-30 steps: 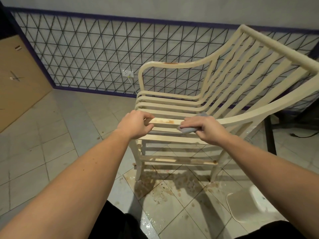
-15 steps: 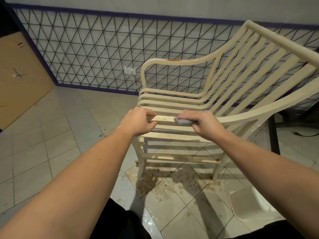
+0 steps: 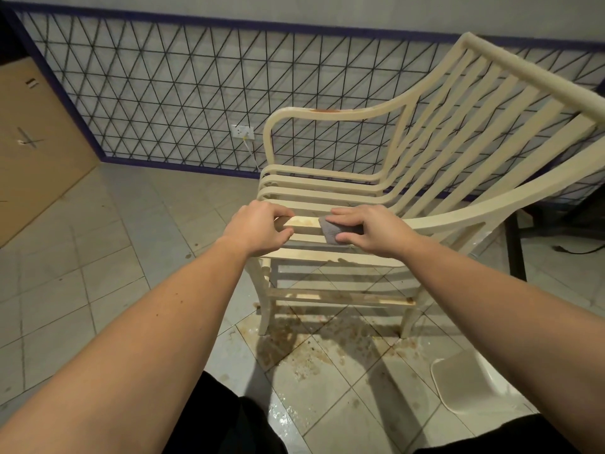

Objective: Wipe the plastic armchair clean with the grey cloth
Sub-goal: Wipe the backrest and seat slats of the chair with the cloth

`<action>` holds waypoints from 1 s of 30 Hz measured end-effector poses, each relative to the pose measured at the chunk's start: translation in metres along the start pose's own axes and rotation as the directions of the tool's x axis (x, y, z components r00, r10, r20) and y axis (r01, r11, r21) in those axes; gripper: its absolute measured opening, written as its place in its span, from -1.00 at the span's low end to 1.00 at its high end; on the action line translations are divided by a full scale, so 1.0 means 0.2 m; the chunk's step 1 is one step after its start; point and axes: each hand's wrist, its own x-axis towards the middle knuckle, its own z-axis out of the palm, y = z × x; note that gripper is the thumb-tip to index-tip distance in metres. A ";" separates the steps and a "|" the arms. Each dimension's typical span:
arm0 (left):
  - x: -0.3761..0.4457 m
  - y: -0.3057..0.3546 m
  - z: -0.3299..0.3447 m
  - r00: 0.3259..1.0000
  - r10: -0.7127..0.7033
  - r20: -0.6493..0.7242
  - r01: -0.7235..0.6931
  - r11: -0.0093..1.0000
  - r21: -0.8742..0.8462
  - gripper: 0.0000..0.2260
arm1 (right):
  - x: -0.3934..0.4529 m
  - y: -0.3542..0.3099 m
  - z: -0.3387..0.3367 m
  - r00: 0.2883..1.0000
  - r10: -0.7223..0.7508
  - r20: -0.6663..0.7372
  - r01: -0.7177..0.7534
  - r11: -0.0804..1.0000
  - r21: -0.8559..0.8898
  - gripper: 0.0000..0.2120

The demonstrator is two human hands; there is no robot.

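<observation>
Right hand (image 3: pixel 376 229) wraps grey cloth (image 3: pixel 330 229) (near armrest's (image 3: pixel 302 226) end).

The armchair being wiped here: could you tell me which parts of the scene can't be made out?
Head view:
- Grey cloth: mostly covered by the right hand.
- Armrest tip: wrapped by the left hand.
- Armchair backrest: cut off by the right edge.
- White object on floor: partly behind the right forearm.

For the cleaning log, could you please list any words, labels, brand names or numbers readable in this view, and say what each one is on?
There is no readable text.
The plastic armchair and the grey cloth bear no visible label or brand.
The brown door has two small pale marks and a dark cross, not letters.
The wall socket shows no legible print.
</observation>
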 end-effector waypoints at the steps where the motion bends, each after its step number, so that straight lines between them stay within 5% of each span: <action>1: 0.00 0.00 0.00 1.000 0.002 0.000 -0.002 1.000 0.002 -0.73 | 0.02 -0.01 0.02 1.000 0.002 -0.006 -0.002 0.999 -0.054 -0.57; 7: 0.01 0.00 0.00 1.000 0.011 -0.006 -0.011 1.000 0.024 -0.75 | 0.03 -0.05 0.19 0.956 -0.146 -0.255 0.106 0.981 -0.161 -0.57; 12: 0.01 0.00 0.00 1.000 0.003 0.008 -0.004 1.000 0.012 -0.75 | -0.18 0.16 0.02 0.984 -0.032 -0.176 -0.020 0.957 -0.288 -0.63; 19: 0.01 -0.01 0.01 1.000 -0.020 0.019 0.020 1.000 0.015 -0.71 | -0.42 0.41 -0.25 0.981 0.150 -0.120 -0.192 0.753 -0.630 -0.55; 30: 0.00 0.01 0.01 1.000 -0.024 0.002 0.024 1.000 0.020 -0.68 | -0.12 0.04 0.08 0.982 0.126 -0.143 -0.163 0.946 -0.282 -0.68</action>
